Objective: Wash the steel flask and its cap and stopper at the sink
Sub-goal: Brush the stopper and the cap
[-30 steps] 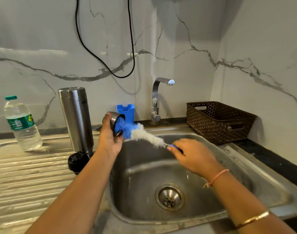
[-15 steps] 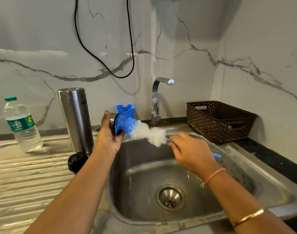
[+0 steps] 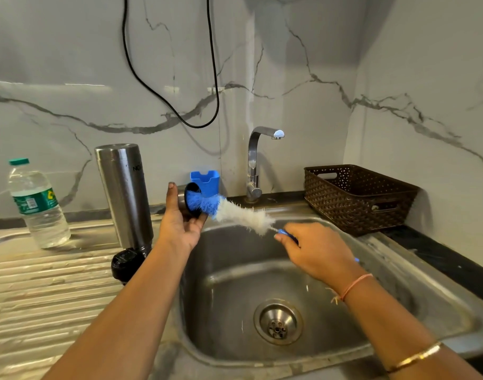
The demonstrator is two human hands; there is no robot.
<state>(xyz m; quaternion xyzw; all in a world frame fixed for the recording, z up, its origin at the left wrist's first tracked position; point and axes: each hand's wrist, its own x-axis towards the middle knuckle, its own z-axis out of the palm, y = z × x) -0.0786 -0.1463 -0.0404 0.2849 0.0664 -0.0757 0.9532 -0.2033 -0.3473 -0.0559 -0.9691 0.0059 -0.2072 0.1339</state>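
1. Head view: the left hand (image 3: 180, 229) gripped the cap (image 3: 192, 200) over the left edge of the sink (image 3: 399, 283), with its mouth turned towards the brush (image 3: 235, 212); the blue tip sat inside the cap and the white bristles lay outside
2. The right hand (image 3: 317, 250) pinched the brush handle just behind the bristles
3. Half a second before, the white bristles looked bunched and fat against the cap; now they were long and thin, so the brush had likely been turned or drawn back in a scrubbing stroke, while the cap kept its place and grip
4. The flask (image 3: 123, 193) stood upright on the drainboard, with the stopper (image 3: 126, 263) at its foot, both untouched
5. By my reading the cap scrub was under way, with flask and stopper still to wash
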